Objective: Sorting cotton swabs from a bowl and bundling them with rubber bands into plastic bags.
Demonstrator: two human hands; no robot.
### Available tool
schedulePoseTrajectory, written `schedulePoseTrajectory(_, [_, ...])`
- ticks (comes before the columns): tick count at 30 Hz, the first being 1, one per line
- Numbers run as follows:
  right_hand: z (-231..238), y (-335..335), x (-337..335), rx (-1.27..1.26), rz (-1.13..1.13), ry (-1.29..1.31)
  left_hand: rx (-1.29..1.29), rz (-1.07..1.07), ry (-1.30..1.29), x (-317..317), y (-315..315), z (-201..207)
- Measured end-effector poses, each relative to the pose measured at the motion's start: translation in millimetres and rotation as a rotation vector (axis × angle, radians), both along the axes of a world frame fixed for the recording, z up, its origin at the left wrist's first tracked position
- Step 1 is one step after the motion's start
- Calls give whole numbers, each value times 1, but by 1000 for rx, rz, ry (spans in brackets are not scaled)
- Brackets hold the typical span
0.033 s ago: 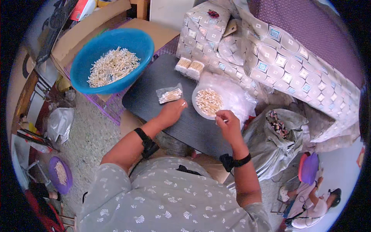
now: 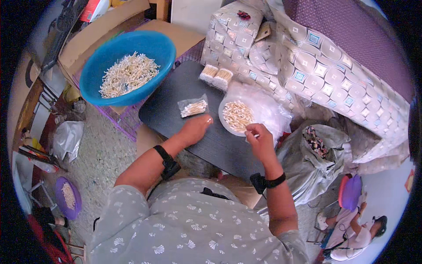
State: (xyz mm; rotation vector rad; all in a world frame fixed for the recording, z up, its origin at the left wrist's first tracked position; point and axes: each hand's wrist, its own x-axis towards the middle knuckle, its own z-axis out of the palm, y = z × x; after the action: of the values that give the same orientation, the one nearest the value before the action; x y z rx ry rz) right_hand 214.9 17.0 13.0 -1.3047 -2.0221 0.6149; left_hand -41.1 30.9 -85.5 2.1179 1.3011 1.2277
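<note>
Over the dark tabletop (image 2: 233,158), my left hand (image 2: 197,130) is closed just below a small clear bag (image 2: 193,106) of cotton swabs. A small white spot shows at its fingertips; I cannot tell whether it is a swab tip. My right hand (image 2: 262,140) pinches at the near right rim of a round, pale container (image 2: 225,124). Loose cotton swabs (image 2: 238,115) fill the container. Whatever lies between the right fingertips is too small to make out. Two packed bundles of swabs (image 2: 216,76) stand at the table's far edge.
A large blue basin (image 2: 90,88) of loose swabs stands at the far left. Clear plastic bags (image 2: 272,112) lie right of the container. A grey sack (image 2: 303,171) stands on the right, below a patterned cover (image 2: 321,66). Another person (image 2: 351,237) sits at lower right.
My left hand has drawn back very slightly from the small bag of swabs. My right hand keeps its pinch at the container's rim.
</note>
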Motion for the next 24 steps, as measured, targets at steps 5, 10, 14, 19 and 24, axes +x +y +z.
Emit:
schedulePoseTrajectory(5, [-12, 30, -9, 80, 69, -164, -94, 83, 208, 2, 1, -20])
schedulePoseTrajectory(10, [-27, 48, -19, 140, 94, -332, -130, 82, 142, 3, -2, -11])
schedulePoseTrajectory(14, [-25, 53, -28, 56, 55, -414, -216, 51, 219, 0, -3, -9])
schedulePoseTrajectory(19, [-31, 53, -19, 111, 44, -309, -164, 62, 178, 4, -3, -9])
schedulePoseTrajectory(24, [-21, 40, -10, 78, -114, -243, -251, 68, 228, 4, -2, -9])
